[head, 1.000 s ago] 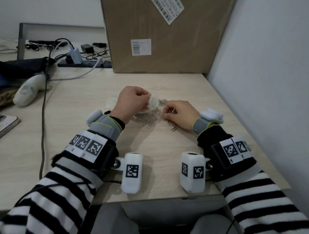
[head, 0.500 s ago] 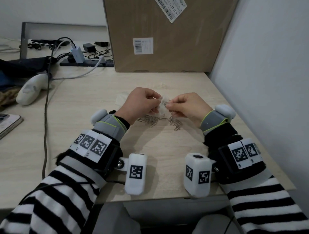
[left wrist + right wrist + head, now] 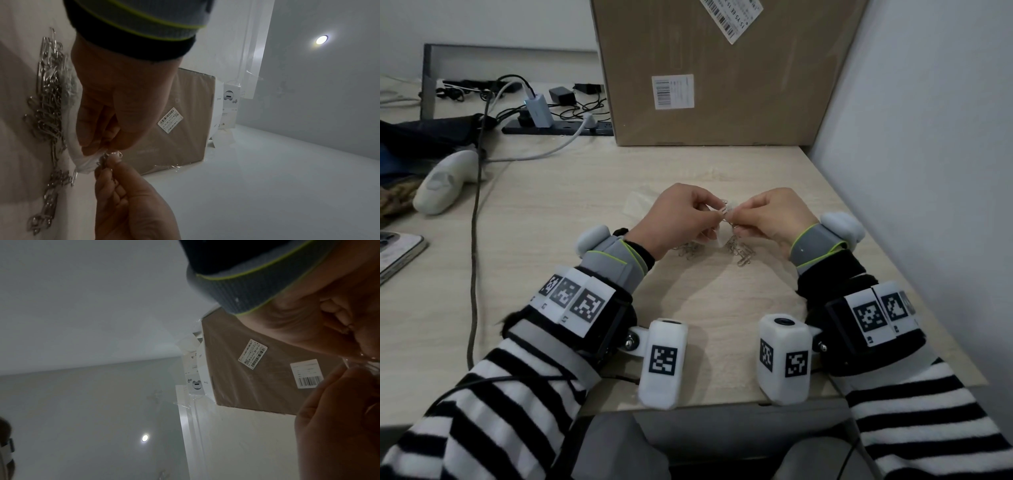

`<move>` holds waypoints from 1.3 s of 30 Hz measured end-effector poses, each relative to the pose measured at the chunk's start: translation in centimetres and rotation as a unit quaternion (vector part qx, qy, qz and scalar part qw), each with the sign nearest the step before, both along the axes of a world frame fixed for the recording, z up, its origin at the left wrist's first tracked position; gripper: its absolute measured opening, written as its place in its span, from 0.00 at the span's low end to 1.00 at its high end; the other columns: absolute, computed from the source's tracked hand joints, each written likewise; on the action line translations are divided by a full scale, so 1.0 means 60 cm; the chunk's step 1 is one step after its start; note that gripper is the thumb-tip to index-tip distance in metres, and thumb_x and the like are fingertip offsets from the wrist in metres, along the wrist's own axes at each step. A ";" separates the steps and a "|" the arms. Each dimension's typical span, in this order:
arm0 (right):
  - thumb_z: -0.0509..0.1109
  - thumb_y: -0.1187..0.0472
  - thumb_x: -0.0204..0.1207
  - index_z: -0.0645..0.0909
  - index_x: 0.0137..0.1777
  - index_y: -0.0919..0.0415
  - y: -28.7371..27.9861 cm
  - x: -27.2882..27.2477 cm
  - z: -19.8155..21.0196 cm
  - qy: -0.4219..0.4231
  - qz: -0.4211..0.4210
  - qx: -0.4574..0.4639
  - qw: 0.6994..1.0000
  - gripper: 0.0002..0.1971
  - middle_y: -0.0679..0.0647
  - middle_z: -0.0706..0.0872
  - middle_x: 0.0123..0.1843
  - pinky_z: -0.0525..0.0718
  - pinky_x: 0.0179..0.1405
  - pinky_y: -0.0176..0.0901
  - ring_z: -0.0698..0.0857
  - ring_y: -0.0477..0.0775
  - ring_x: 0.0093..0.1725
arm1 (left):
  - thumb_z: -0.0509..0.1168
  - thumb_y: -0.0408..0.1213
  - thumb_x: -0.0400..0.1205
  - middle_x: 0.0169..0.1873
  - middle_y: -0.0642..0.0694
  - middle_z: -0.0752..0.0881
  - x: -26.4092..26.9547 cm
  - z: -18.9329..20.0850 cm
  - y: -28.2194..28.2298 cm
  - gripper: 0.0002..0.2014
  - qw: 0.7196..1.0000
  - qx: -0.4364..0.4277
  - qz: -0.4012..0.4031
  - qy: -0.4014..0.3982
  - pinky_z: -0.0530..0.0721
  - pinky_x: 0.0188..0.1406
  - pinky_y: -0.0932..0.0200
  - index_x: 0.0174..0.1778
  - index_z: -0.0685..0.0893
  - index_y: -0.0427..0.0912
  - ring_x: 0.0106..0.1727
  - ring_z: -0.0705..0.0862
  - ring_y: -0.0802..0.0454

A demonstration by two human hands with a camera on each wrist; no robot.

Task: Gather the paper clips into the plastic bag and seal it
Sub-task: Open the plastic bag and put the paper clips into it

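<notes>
**Steel clips being fed into held bag: loading under way**

Steel paper clips (image 3: 739, 251) lie loose on the bench (image 3: 709, 308), nearest the observer, in two clusters below the raised hands. Above them the left hand (image 3: 674, 219) pinches the plastic bag (image 3: 82, 162) at its mouth, apparently to keep it open. At 3 o'clock from it, the right hand (image 3: 767, 214) has its grip narrowed on a few clips at that mouth, judged mid-insertion. Sealing is not yet begun. At 12 o'clock, a cardboard box (image 3: 722, 68) stands at the bench's far edge.
</notes>
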State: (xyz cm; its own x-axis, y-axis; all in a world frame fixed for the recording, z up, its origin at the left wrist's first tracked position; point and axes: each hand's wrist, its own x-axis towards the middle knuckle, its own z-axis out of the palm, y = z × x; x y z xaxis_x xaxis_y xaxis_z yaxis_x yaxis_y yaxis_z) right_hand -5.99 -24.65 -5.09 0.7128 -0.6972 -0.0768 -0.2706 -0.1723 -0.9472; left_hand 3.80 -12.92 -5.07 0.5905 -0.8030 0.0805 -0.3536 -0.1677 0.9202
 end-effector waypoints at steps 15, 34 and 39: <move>0.61 0.53 0.82 0.86 0.54 0.53 0.013 -0.001 0.006 -0.028 0.103 -0.073 0.992 0.13 0.52 0.89 0.49 0.83 0.39 0.35 0.87 0.44 0.49 | 0.65 0.26 0.78 0.26 0.41 0.83 0.007 0.000 -0.004 0.05 0.994 -0.039 0.094 0.042 0.89 0.34 0.57 0.46 0.86 0.32 0.20 0.82 0.58; 0.60 0.50 0.82 0.76 0.36 0.59 -0.008 -0.025 0.008 0.163 0.195 0.055 0.966 0.17 0.54 0.84 0.28 0.78 0.17 0.32 0.88 0.47 0.25 | 0.65 0.28 0.78 0.25 0.43 0.81 0.070 0.005 0.017 0.08 0.967 -0.108 0.229 0.035 0.82 0.23 0.66 0.33 0.83 0.39 0.18 0.81 0.58; 0.61 0.59 0.83 0.78 0.41 0.59 -0.009 -0.015 0.001 0.044 0.187 0.076 0.978 0.10 0.54 0.84 0.40 0.82 0.27 0.31 0.86 0.42 0.32 | 0.64 0.28 0.78 0.25 0.43 0.81 0.077 0.003 0.019 0.05 0.967 -0.106 0.229 0.040 0.82 0.22 0.66 0.37 0.84 0.36 0.17 0.80 0.60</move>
State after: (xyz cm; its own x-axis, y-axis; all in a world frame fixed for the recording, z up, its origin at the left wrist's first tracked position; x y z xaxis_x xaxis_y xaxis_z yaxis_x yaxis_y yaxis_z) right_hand -6.88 -25.17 -5.04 0.9022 -0.3637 -0.2318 -0.2967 -0.1334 -0.9456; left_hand 8.41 -11.79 -4.91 0.8912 -0.4266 0.1544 -0.2137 -0.0945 0.9723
